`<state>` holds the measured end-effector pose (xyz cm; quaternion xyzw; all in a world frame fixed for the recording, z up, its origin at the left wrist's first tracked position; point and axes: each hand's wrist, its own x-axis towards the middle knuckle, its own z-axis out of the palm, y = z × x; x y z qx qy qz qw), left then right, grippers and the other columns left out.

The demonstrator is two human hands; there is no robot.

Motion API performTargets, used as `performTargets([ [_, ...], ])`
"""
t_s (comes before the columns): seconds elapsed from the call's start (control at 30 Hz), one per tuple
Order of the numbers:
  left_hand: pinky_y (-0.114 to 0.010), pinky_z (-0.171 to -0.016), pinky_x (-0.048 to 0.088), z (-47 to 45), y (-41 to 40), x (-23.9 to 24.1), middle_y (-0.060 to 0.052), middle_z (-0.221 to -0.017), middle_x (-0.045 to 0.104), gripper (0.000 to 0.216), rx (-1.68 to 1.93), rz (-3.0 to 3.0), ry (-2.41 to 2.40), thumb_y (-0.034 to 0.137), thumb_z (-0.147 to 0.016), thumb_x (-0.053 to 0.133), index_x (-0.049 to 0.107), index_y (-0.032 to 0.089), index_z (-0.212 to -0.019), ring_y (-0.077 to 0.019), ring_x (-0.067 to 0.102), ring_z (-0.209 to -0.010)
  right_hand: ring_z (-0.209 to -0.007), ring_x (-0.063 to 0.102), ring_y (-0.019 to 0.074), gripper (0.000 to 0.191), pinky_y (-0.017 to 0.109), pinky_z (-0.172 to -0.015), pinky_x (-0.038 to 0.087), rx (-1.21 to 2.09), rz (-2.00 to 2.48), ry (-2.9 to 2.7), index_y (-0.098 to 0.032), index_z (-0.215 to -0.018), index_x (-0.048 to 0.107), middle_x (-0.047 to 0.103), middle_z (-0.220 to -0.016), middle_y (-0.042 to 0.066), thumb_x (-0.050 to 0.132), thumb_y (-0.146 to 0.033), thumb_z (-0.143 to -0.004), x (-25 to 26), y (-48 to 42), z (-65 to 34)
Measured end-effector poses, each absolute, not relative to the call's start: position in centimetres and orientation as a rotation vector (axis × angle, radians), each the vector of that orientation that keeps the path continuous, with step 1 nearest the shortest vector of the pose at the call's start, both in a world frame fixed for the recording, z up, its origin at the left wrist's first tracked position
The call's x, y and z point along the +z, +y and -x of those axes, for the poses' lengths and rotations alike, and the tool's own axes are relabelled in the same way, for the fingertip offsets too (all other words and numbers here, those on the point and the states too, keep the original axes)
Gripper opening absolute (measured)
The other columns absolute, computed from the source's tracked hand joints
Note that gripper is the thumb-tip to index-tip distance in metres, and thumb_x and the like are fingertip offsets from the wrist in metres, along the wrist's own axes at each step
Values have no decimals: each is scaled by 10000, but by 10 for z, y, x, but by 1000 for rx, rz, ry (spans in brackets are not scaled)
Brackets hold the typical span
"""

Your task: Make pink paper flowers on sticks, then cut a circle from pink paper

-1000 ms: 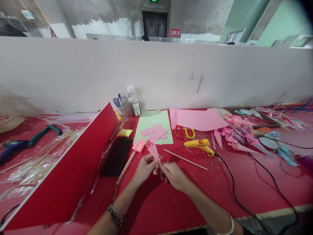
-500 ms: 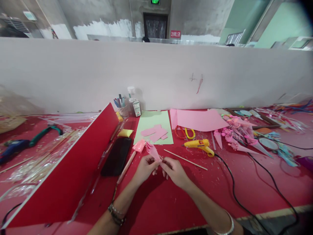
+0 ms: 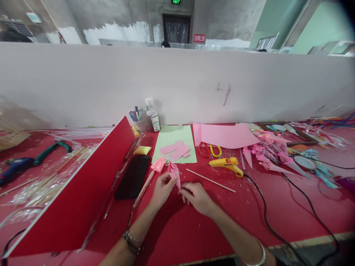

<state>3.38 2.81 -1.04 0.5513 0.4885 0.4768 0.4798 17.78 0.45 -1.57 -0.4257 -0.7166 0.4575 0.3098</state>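
Observation:
A folded piece of pink paper [image 3: 173,173], layered in pleats at the top and narrowing to a point below, stands upright between my hands. My left hand [image 3: 164,188] is closed on its left side, thumb and fingers pinching it. With fingers bent together, my right hand [image 3: 196,195] pinches at the paper's lower tip; the exact contact is too small to make out. Just beyond lie a small coral-pink packet [image 3: 158,164] and cut pink paper pieces [image 3: 177,150] on a pale green sheet [image 3: 162,138]. A thin wooden stick [image 3: 210,180] lies right of the paper.
A yellow glue gun [image 3: 224,163] with a black cord lies to the right, near scissors [image 3: 215,150] and pink cone-shaped pieces [image 3: 273,151]. On the left are a black phone [image 3: 132,177] and an upright red board [image 3: 83,192]. A white partition [image 3: 177,81] rises behind.
The folded paper has turned more upright and shifted slightly right. My right hand has slid a little lower, to the paper's bottom tip, while my left hand keeps hold.

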Motion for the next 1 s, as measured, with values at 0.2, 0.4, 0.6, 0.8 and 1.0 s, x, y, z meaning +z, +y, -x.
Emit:
performTargets([
  [0.2, -238, -620, 428, -34, 28, -11, -20, -661, 579, 174, 1206, -1473, 1214, 306, -681, 558, 583, 142, -629, -149, 525, -652, -600, 522, 120, 146, 222, -590, 407, 1090, 1189, -1931, -155, -744, 565, 581, -655, 10, 451, -222, -807, -15, 6, -178],
  [0.4, -279, -774, 399, -35, 25, -14, -57, -913, 585, 208, 1258, -1624, 1240, 259, -725, 544, 572, 163, -908, -182, 517, -845, -999, 485, 182, 545, 333, -850, 411, 859, 1092, -1675, -217, -1258, 314, 480, -1143, 82, 510, -197, -750, -10, 6, -184],
  [0.6, -264, -681, 410, -37, 22, -13, -43, -819, 598, 176, 1051, -1844, 1154, 228, -727, 541, 554, 164, -890, -166, 525, -728, -1077, 439, 207, 537, 385, -902, 382, 711, 947, -1684, -237, -1264, 295, 389, -1240, 94, 468, -161, -761, -6, 3, -187],
  [0.8, -210, -570, 370, -36, 22, -16, 5, -662, 557, 119, 967, -1860, 1128, 224, -690, 559, 562, 152, -785, -130, 473, -595, -1037, 463, 207, 330, 369, -903, 373, 692, 927, -1756, -232, -1107, 487, 520, -1074, 70, 501, -225, -777, 0, 3, -187],
  [1.0, -183, -483, 290, -36, 20, -19, 43, -538, 457, 203, 881, -1880, 1134, 332, -713, 563, 561, 128, -716, -90, 378, -495, -996, 487, 185, 272, 331, -883, 380, 703, 942, -1716, -212, -1064, 534, 531, -1036, 70, 458, -198, -803, 2, 3, -186],
])
